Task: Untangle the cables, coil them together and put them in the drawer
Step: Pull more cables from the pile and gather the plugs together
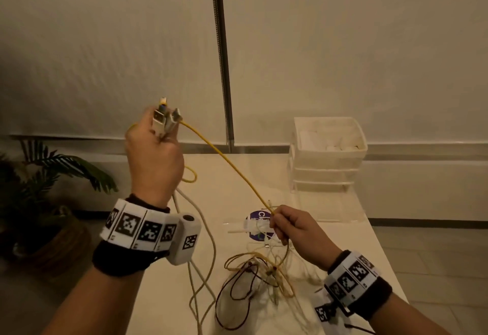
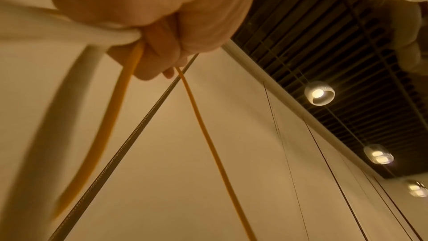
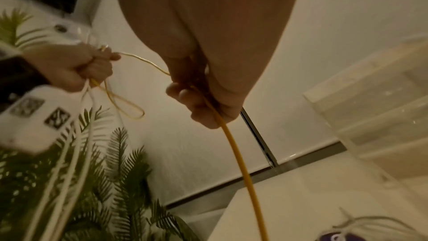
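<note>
My left hand (image 1: 155, 144) is raised above the table and grips a bundle of cable ends, with several plugs (image 1: 165, 118) sticking up from the fist. White cables (image 1: 208, 231) hang from it toward the table. A yellow cable (image 1: 227, 165) runs taut from that fist down to my right hand (image 1: 290, 225), which pinches it just above the table. In the right wrist view the yellow cable (image 3: 238, 157) leaves my curled fingers (image 3: 185, 94) downward. A tangle of yellow, dark red and white cables (image 1: 258, 279) lies on the table below.
A translucent drawer unit (image 1: 327, 155) stands at the table's back right, its top drawer holding white items. A round purple sticker (image 1: 260, 225) lies mid-table under white cable. A potted palm (image 1: 39, 192) stands on the floor at left. A metal strip (image 1: 221, 57) runs down the wall.
</note>
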{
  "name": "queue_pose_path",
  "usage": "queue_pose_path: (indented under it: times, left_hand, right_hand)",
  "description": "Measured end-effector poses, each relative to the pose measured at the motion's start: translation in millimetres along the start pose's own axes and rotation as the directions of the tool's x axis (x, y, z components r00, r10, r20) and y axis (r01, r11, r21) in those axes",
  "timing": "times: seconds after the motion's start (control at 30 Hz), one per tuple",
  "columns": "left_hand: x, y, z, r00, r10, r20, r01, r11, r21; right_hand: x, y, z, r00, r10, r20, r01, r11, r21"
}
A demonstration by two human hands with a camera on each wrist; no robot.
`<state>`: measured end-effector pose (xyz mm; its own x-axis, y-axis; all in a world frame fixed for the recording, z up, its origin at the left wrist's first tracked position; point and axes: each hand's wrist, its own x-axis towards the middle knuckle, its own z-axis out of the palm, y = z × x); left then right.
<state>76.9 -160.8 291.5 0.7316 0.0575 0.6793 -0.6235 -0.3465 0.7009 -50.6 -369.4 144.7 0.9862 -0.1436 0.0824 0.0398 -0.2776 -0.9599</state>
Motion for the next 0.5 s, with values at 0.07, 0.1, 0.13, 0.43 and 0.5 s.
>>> queue_pose_path:
  times: [0.07,0.1,0.13,0.43,0.5]
  left_hand:
    - [-12,5,0,0.999,0.015,0.045,-0.015,1.0,0.011]
    - [-21,10,1,0.995,0.041,0.095,-0.044,0.999,0.021]
    - [-31,13,4,0.982,0.082,0.173,-0.087,0.996,0.025]
    - [-82,4,31,0.691,0.112,0.714,-0.157,0.988,-0.003]
    - [-76,4,27,0.77,0.125,0.626,-0.144,0.989,-0.02]
  right_hand:
    - [0,-4,0,1.0,0.002,-0.024,-0.001,0.999,0.033]
    - [0,-8,0,0.999,-0.003,-0.034,0.005,0.999,0.046]
    - [1,-11,1,0.999,-0.01,-0.039,0.013,0.998,0.057]
    - [-12,-59,0,0.996,-0.076,0.035,0.067,0.975,0.212]
    - [-16,-59,0,0.996,-0.071,0.053,0.056,0.968,0.245]
